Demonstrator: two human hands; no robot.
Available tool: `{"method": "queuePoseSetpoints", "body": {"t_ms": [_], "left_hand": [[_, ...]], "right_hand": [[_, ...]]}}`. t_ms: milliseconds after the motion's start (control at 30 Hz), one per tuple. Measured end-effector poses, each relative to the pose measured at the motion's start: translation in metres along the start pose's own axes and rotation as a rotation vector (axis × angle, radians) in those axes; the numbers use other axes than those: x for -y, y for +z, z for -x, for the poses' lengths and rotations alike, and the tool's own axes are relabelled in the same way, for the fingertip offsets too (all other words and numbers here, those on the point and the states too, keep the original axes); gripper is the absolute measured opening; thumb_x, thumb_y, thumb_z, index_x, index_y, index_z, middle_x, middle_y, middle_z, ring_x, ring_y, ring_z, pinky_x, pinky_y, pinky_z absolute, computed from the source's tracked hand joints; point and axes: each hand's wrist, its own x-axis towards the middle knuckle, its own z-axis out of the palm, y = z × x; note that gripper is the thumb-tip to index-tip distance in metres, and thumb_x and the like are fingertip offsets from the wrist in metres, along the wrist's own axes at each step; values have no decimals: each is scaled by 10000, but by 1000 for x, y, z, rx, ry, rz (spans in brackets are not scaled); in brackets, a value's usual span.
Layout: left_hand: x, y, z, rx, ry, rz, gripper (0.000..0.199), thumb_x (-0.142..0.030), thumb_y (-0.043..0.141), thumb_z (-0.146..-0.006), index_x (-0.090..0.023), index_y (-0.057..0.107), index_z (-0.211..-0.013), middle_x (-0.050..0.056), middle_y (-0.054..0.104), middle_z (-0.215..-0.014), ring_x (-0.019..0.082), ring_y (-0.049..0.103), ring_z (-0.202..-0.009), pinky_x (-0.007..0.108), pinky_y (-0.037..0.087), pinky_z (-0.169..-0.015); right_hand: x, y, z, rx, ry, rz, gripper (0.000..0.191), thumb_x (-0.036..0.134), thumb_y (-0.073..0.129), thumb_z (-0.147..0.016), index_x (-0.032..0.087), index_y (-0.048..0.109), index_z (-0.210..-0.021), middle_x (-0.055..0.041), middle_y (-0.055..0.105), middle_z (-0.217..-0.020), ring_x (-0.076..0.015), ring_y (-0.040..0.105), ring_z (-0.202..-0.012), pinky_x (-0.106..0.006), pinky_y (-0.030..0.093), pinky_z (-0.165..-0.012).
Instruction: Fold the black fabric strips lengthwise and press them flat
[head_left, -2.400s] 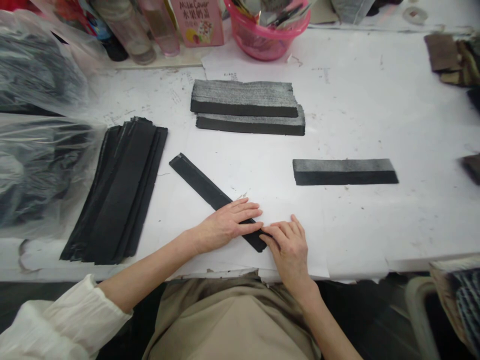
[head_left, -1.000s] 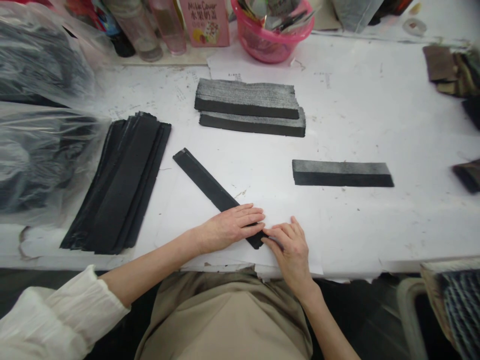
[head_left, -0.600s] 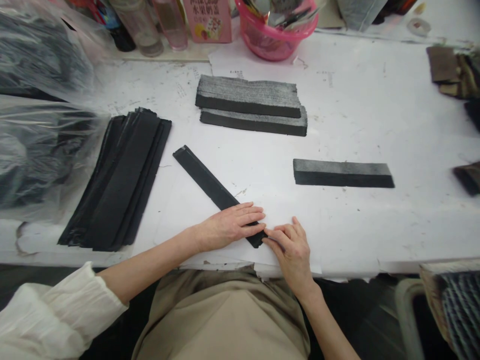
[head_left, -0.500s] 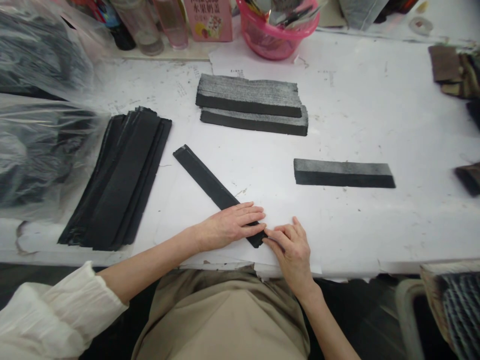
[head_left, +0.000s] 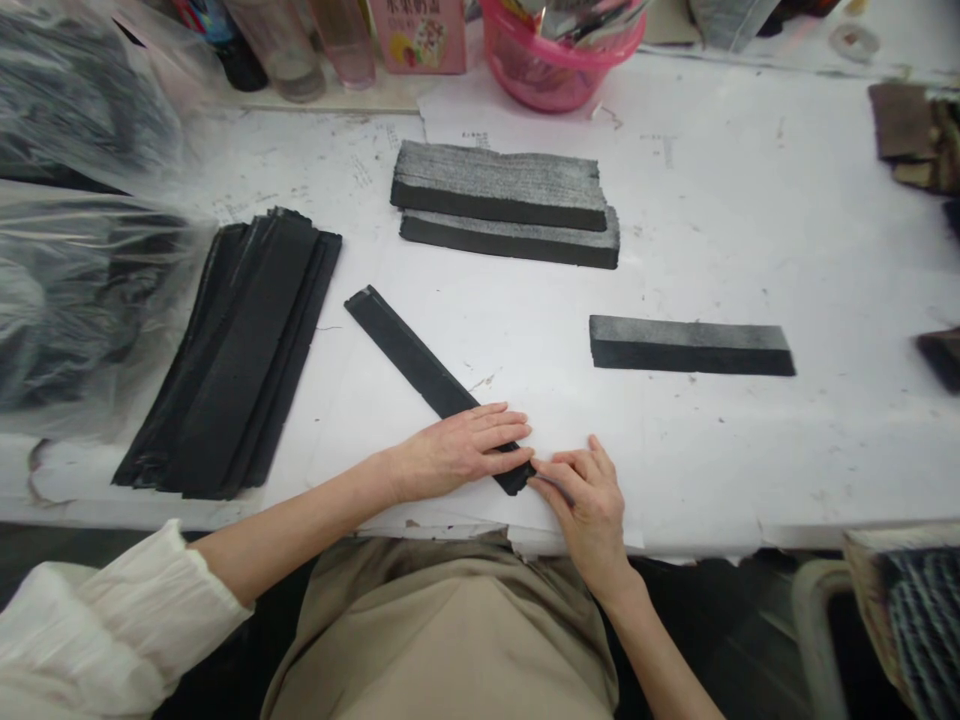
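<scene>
At eight o'clock we are wearing a big, puffy sleeve on our left arm. It is showing a creamy white colour and lots of little wrinkles, and its cuff is making a wavy edge partway down that arm. At six o'clock we are wearing tan cloth that is spreading wide and making soft folds. At five o'clock our right forearm is showing bare, and our left hand and right hand are showing bare too.
</scene>
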Motion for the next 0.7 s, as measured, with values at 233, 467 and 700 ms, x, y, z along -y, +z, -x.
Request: {"method": "queuePoseSetpoints", "body": {"t_ms": [233,467,700], "left_hand": [[1,0,1,13,9,-2,317,-155,395,-955,-192,522,-1243,123,504,-1352,222,347,-1349,473,302,-1130],[0,-3,-1,31,14,-10,312,-158,388,-958,-178,529,-1236,134,514,-1339,229,354,-1344,479,311,-1125],[-2,-1,0,-48,23,-73,282,-156,418,-950,-174,546,-1201,122,545,-1297,233,387,-1320,460,369,-1093]], "right_hand": [[2,0,2,-39,-51,74,97,260,636,-857,245,677,-943,-2,558,-801,-150,513,-784,-527,341,-1069],[3,1,8,-28,-118,210,215,212,624,-863,264,673,-1066,-17,569,-827,-143,496,-766,-533,352,-1062],[0,-7,12,-17,-109,128,208,193,585,-884,258,673,-1061,-18,590,-870,-145,537,-816,-526,346,-1069]]}}
